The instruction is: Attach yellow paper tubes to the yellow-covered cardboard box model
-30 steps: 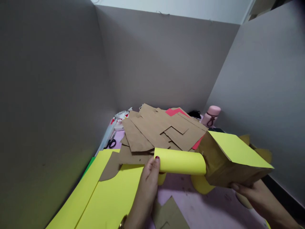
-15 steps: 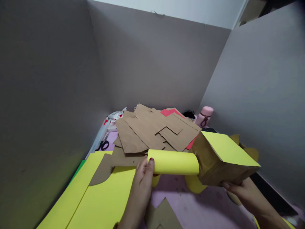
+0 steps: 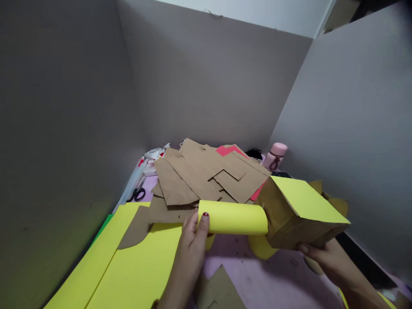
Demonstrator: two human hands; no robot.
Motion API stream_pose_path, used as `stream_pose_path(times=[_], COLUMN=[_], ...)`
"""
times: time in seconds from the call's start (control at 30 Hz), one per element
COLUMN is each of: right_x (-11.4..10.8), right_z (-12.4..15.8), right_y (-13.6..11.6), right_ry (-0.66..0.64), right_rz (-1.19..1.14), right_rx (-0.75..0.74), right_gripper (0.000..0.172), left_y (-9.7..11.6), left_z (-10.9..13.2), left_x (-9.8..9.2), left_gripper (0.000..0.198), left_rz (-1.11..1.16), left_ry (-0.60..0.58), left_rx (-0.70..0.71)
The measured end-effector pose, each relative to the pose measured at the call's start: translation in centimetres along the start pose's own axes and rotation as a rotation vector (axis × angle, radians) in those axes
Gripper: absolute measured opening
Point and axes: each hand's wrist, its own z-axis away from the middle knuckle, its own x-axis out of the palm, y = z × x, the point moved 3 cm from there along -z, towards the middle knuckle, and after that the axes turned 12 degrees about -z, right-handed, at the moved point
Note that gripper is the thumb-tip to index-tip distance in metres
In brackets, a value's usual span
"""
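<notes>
My left hand (image 3: pixel 195 234) grips the left end of a rolled yellow paper tube (image 3: pixel 233 218), thumb on its front. The tube's right end meets the side of a brown cardboard box (image 3: pixel 299 229) whose top is covered by a yellow panel (image 3: pixel 307 199). From below, my right hand (image 3: pixel 318 253) holds the box, thumb on its lower front edge and other fingers hidden. Tube and box are both raised above the table. Brown flaps (image 3: pixel 337 206) stick out at the box's far right. Below the tube shows a curved yellow paper piece (image 3: pixel 261 247).
Brown cardboard sheets (image 3: pixel 189 176) are heaped at the back, with red paper (image 3: pixel 231 150) among them. Large yellow sheets (image 3: pixel 135 270) lie at the left, near black-handled scissors (image 3: pixel 139 195). A pink bottle (image 3: pixel 275 156) stands at the back right. Grey panels (image 3: pixel 209 86) enclose the purple-topped table (image 3: pixel 273 283).
The view has shifted very slightly. Both hands keep the same hold on the tube and box, with almost no motion.
</notes>
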Motion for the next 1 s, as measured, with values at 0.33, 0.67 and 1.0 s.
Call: stream_pose_path(times=[0.33,0.67,1.0], right_x=[-0.4,-0.5,1.1], right_z=[0.2,0.2,0.5], right_y=[0.2,0.3,-0.1], right_ry=[-0.008,-0.001,-0.041], right_rz=[0.033,0.049,0.005], right_rx=[0.013,-0.015,0.024], right_gripper=[0.065,0.070,0.062], left_y=[-0.4,-0.4,-0.3], left_z=[-0.1,-0.2,-0.3], left_x=[0.2,0.2,-0.1], left_gripper=[0.047,0.048,0.055], left_rz=[-0.109,-0.117,-0.106], left_ry=[-0.050,-0.052,-0.053], left_rx=[0.056,0.041,0.006])
